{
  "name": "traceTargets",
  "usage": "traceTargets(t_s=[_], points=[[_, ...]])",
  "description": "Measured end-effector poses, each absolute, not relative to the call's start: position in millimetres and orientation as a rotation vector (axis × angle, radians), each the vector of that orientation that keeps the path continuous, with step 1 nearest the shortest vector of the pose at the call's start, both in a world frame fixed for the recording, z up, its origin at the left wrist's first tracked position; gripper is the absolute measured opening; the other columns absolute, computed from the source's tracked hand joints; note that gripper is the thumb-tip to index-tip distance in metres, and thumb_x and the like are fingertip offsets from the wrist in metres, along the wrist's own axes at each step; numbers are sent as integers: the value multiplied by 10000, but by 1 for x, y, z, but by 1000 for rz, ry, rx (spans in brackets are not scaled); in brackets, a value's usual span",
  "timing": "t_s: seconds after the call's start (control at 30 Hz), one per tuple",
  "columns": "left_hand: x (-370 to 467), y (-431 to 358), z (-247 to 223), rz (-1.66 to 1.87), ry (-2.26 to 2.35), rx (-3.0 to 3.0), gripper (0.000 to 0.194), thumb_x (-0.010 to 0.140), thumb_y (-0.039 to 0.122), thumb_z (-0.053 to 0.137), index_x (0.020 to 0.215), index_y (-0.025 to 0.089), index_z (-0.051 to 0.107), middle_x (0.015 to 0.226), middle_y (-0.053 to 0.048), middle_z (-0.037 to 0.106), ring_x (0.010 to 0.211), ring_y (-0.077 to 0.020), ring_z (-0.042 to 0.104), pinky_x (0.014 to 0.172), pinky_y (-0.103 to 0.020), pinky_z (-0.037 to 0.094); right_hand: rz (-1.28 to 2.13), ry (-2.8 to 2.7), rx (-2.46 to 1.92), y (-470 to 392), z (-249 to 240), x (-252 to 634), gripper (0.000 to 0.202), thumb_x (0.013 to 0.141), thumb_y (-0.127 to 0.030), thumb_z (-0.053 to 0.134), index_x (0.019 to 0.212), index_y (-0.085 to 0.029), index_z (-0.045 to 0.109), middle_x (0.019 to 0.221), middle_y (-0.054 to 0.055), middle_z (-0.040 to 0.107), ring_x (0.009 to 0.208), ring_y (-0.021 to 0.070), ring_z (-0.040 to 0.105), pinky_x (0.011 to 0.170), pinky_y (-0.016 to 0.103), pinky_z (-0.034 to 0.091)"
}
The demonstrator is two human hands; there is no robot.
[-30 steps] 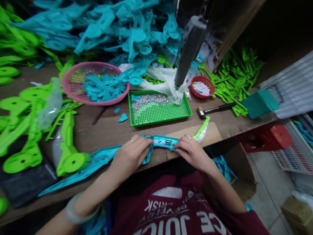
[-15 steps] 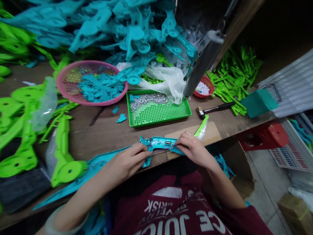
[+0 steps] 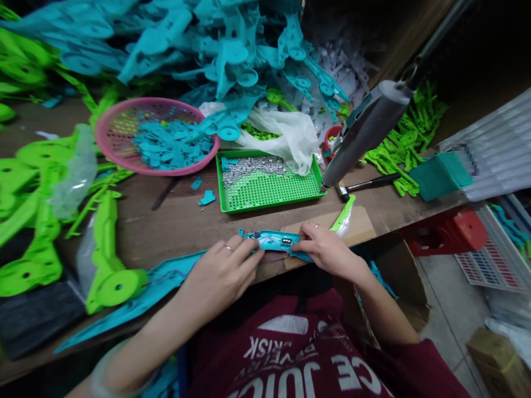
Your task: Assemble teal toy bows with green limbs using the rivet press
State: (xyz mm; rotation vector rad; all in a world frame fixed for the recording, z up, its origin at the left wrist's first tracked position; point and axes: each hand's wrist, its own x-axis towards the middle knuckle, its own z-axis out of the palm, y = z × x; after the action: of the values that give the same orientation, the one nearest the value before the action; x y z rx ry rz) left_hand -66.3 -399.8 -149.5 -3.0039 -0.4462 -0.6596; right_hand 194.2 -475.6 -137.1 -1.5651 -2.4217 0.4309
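Note:
A long blue plastic shell [image 3: 271,239] lies along the table's front edge, its hollow side up. Thin wires and a small dark part with silvery pieces [image 3: 286,241] sit inside it. My left hand [image 3: 228,266] is closed over the shell's middle, fingertips at the wires, and hides part of it. At the shell's right end, my right hand [image 3: 326,247] pinches the edge with thumb and fingers. Just beyond my right hand, a green curved piece in clear wrap [image 3: 344,216] lies on a flat piece of cardboard [image 3: 360,222].
A green tray [image 3: 271,207] of small metal parts and a pink basket [image 3: 120,160] of blue pieces stand behind. A grey cylindrical tool [image 3: 365,130] hangs over the table near a hammer [image 3: 369,185]. Green shells [image 3: 105,249] lie left; blue shells [image 3: 232,55] are piled at the back.
My left hand has shifted right and up along the shell, covering more of its crosspiece. My right hand has barely moved. The hanging grey tool has swung right and lower, over the hammer head.

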Motion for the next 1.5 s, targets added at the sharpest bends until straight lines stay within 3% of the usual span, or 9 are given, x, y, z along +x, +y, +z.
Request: traceTargets(t_s=[0.13,0.5,0.67,0.93,1.17,1.3,1.5], points=[[-44,-412,-154,-701,-358,-3064,234,994,153,493,1120,116,686,1058,-108,721,988,-265,631,855,-410,508,357,-2413,-1534,-478,-141,194,189,1005,-174,534,1013,-190,723,921,54,585,854,168,529,681,275,368],[-30,-415,-161,-762,-538,-3052,233,1010,112,439,1009,142,670,949,-70,705,845,-222,615,754,-349,479,353,-2338,-1730,-474,-142,186,169,1019,-249,534,941,-163,657,913,69,612,883,201,536,712,303,387],[-26,-419,-159,-755,-595,-3059,143,1003,203,516,988,143,645,974,-81,689,863,-245,603,748,-368,475,541,-2329,-1671,-472,-137,190,203,1038,-210,472,1012,-173,670,965,69,595,919,195,538,767,303,409],[-17,-418,-153,-817,-770,-3138,167,1016,198,485,960,154,636,1005,-102,687,919,-251,601,799,-393,506,915,-2130,-1448,-468,-118,198,118,1011,-189,538,973,-168,648,934,38,611,942,179,548,862,312,449],[-28,-420,-145,-879,-682,-3426,209,1050,180,408,1008,164,612,893,-34,642,792,-162,621,711,-286,500,710,-2389,-1572,-467,-120,204,212,1020,-187,493,959,-175,695,939,73,592,942,219,471,803,335,418],[-35,-414,-145,-675,-657,-3439,273,1063,221,370,989,171,628,889,-43,601,798,-171,605,724,-297,505,645,-2461,-1607,-462,-123,200,186,1016,-189,507,993,-172,691,952,77,590,956,223,476,770,321,403],[-31,-406,-148,-478,-591,-3428,354,1070,214,294,934,168,617,863,-41,576,713,-151,553,624,-273,463,558,-2537,-1618,-454,-122,196,179,1009,-149,501,981,-171,677,942,74,583,915,216,489,719,306,374]])
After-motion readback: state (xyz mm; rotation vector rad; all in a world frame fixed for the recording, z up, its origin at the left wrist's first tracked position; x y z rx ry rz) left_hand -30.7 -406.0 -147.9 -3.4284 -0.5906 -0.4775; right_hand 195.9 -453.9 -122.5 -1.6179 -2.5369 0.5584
